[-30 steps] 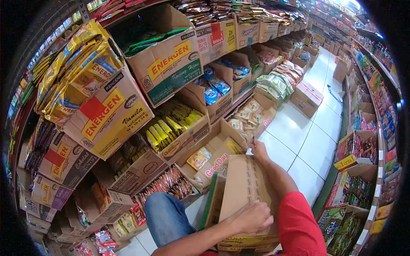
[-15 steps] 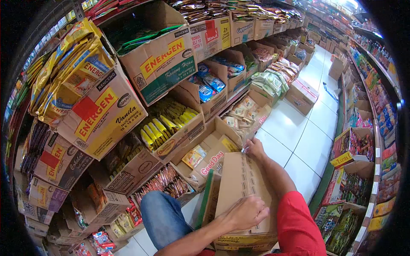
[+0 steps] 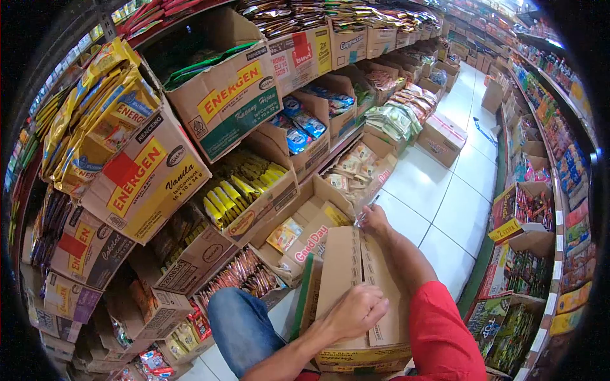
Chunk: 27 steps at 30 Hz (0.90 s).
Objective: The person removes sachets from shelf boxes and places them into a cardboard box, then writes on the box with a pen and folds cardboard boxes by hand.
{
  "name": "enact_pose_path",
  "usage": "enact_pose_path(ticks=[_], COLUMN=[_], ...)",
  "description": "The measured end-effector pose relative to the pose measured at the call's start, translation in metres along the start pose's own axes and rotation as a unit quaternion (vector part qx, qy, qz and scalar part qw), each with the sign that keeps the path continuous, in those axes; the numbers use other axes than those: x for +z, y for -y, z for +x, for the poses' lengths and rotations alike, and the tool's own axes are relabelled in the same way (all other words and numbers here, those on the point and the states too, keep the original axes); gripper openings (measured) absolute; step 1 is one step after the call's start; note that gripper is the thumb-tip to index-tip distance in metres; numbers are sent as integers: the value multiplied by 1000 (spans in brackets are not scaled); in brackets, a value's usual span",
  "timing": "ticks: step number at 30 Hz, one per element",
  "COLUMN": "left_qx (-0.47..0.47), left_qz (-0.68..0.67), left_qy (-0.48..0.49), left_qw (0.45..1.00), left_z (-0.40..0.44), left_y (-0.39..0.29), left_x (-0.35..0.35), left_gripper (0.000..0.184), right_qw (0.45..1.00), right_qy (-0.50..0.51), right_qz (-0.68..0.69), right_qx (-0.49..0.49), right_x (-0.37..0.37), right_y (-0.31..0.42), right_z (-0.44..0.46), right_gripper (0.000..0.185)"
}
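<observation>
A large brown carton (image 3: 340, 263) stands in front of me, yellow printing along its near side and a lengthwise top seam. A narrow dark gap shows between its flaps toward the far end. My left hand (image 3: 359, 311) is a closed fist lying on the top near the seam; I see nothing in it. Past the carton's far edge, my right hand (image 3: 375, 221) has its fingers closed round what looks like a small cutter (image 3: 376, 199), whose dark end sticks up above the fingers. Most of this tool is hidden.
My bent knee (image 3: 244, 330) is left of the carton, beside a green-edged cardboard piece (image 3: 308, 295). An open Good Day box (image 3: 305, 222) with a few packets stands ahead. Shelves of Energen boxes (image 3: 149, 174) rise at left, stocked shelves (image 3: 524, 267) at right, white tiles (image 3: 419, 203) between.
The top seam, closed before, now shows a gap at its far part. My right hand has shifted slightly, and the dark tool end now shows above it. My left fist has moved slightly left.
</observation>
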<state>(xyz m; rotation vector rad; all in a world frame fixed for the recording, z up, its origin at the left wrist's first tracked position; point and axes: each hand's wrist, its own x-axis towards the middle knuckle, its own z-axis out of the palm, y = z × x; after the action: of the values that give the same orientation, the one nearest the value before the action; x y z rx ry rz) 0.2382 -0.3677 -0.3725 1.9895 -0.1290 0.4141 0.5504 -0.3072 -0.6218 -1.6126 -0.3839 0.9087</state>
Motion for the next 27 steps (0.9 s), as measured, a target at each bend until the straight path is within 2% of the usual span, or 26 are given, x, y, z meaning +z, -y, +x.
enact_pose_path(ticks=[6, 8, 12, 14, 15, 17, 18, 20, 22, 24, 25, 27], left_qx=[-11, -16, -3, -137, -136, -59, -60, -69, -68, -92, -92, -22], left_qz=[-22, -41, -39, -153, -153, -241, -243, -183, -180, -122, -122, -17], left_qy=[-40, -52, -79, -233, -231, -333, -334, -259, -242, -112, -113, 21], left_qw=[999, 998, 996, 950, 951, 910, 909, 946, 951, 982, 982, 999], left_z=[-6, -6, -9, -22, -26, -30, -26, -12, -8, -6, -2, 6], left_y=[-2, -4, -2, 3, 8, 18, 15, 1, 2, 3, 4, 4], left_x=[-8, -12, -19, -34, -39, -43, -41, -32, -29, -21, -12, 5], left_gripper=[36, 35, 37, 38, 38, 41, 41, 42, 41, 40, 40, 40], right_qw=[990, 991, 977, 993, 993, 998, 998, 996, 993, 988, 985, 982], right_qy=[-43, -55, -58, -52, -54, -65, -66, -90, -108, -125, -135, -146], right_qz=[-123, -106, -191, -105, -104, -7, -9, 14, -27, -66, -76, -88], right_qx=[-49, -52, -71, -30, -30, 20, 21, -24, -40, -55, -70, -84], right_x=[11, 16, 9, 4, 1, -5, -4, -3, -4, -4, -4, -5], right_y=[6, 12, -4, -13, -10, 2, 0, -10, -10, -8, -9, -12], right_z=[2, -4, 11, 7, -1, -22, -21, -20, -23, -22, -21, -21], right_gripper=[23, 25, 27, 25, 25, 23, 23, 23, 23, 22, 23, 23])
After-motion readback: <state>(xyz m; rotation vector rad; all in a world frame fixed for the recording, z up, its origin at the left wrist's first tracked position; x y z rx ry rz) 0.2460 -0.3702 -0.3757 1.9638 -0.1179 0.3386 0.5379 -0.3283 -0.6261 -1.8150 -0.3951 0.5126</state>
